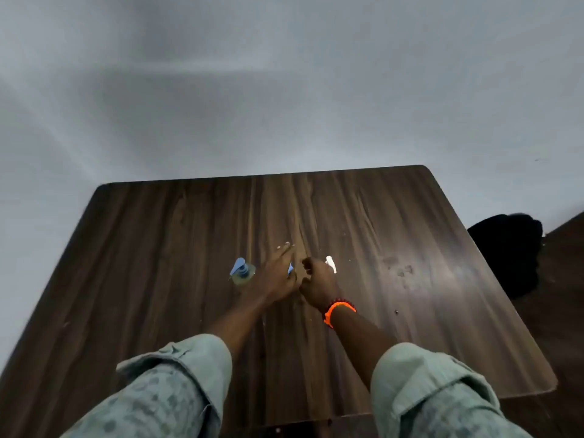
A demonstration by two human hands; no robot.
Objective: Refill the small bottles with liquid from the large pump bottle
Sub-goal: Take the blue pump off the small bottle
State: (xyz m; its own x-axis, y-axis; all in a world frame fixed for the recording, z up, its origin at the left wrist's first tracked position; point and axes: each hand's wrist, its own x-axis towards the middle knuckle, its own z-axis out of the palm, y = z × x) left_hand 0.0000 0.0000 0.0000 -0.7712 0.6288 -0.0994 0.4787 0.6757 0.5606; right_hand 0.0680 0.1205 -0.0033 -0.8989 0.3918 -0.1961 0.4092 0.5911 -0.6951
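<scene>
The large pump bottle (242,273) stands upright mid-counter (410,232), its blue nozzle pointing far-left. Just right of it, the left hand (278,276) stretches fingers straight over a small blue item, grip apart. The right hand (317,281) curls beside a white bottle (330,263); whether it holds anything I cannot tell.

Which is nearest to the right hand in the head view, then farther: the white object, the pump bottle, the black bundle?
From the right hand:
1. White object, just beyond its knuckles.
2. Pump bottle, to the left, past the left hand.
3. Black bundle, off the table's right edge.
</scene>
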